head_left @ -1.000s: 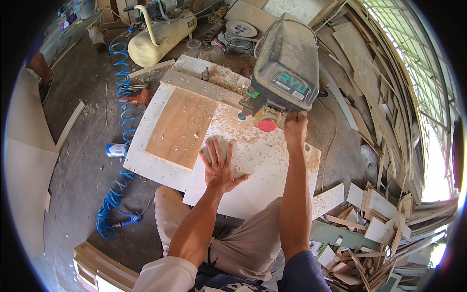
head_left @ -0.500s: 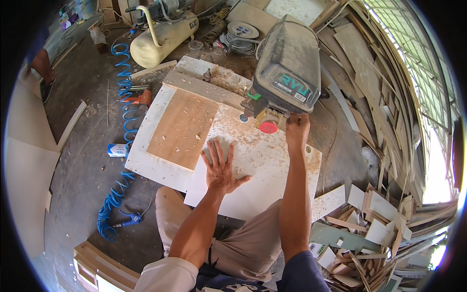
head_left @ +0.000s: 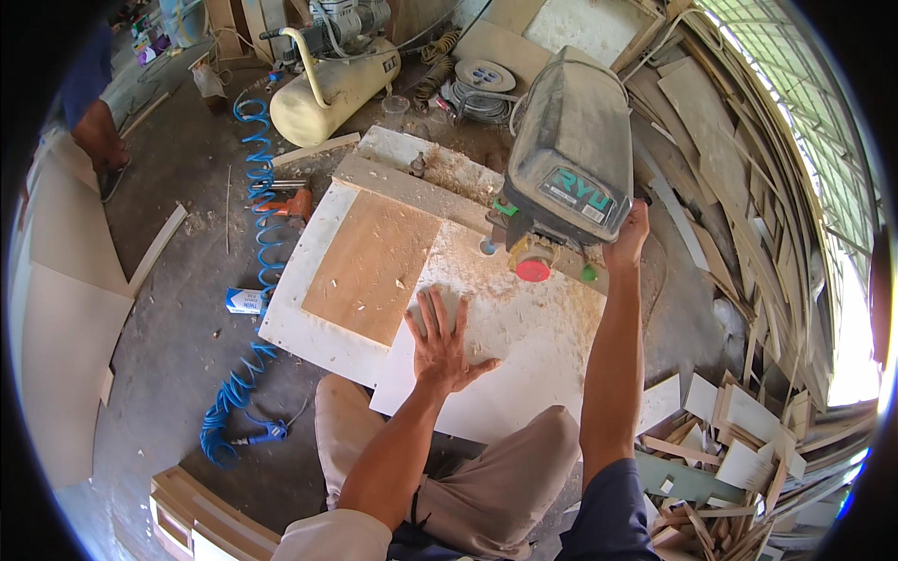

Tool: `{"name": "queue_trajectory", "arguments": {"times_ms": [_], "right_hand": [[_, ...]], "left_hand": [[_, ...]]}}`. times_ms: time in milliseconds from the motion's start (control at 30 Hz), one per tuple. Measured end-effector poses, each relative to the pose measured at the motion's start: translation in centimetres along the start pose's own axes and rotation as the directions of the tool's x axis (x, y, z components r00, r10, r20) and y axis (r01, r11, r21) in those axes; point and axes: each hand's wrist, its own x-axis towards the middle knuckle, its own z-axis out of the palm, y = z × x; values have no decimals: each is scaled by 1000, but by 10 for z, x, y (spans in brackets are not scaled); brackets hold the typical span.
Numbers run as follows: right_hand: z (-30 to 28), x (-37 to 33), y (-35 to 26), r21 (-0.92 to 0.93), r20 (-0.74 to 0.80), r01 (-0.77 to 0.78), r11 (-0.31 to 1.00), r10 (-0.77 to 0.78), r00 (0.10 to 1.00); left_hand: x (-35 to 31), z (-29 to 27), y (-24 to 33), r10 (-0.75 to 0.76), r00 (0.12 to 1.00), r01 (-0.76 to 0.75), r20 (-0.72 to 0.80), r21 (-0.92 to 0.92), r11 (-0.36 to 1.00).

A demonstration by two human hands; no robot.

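My left hand [head_left: 441, 348] lies flat on a white board [head_left: 524, 374], fingers spread. Wood shavings cover much of the board's far half. Over its far edge stands a dusty drill press [head_left: 569, 140] with a dark housing and a red round button [head_left: 532, 270] on its front. My right hand [head_left: 629, 236] is closed round a feed handle at the right side of the housing; a dark tip sticks out beyond the fingers. A green knob [head_left: 587, 273] shows below the housing. The drill bit is hidden. Left of the white board lies a brown wood panel [head_left: 369, 266].
A coiled blue air hose [head_left: 224, 402] runs along the left floor, near an orange power tool [head_left: 292, 204] and a small box [head_left: 245, 300]. A cream compressor [head_left: 323, 98] stands behind. Offcuts [head_left: 739, 421] and stacked boards [head_left: 711, 131] fill the right. Someone's arm [head_left: 98, 131] shows far left.
My right hand has moved up and to the right along the drill press's side, and the green knob has come into view. My left hand stays on the white board. The whole view has shifted slightly.
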Motion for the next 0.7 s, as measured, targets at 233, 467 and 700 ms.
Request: {"name": "queue_trajectory", "arguments": {"times_ms": [233,467,700], "right_hand": [[-54,6,71,134,90,-10,991,-2,996],[-8,-44,75,71,-72,-61,996,66,995],[-7,-57,63,-493,-21,-180,851,195,981]], "left_hand": [[-2,-1,-4,-7,1000,7,4,14,1000],[-3,-1,-5,-10,1000,10,2,-6,1000],[-1,-2,1,-10,1000,11,9,-31,999]]}}
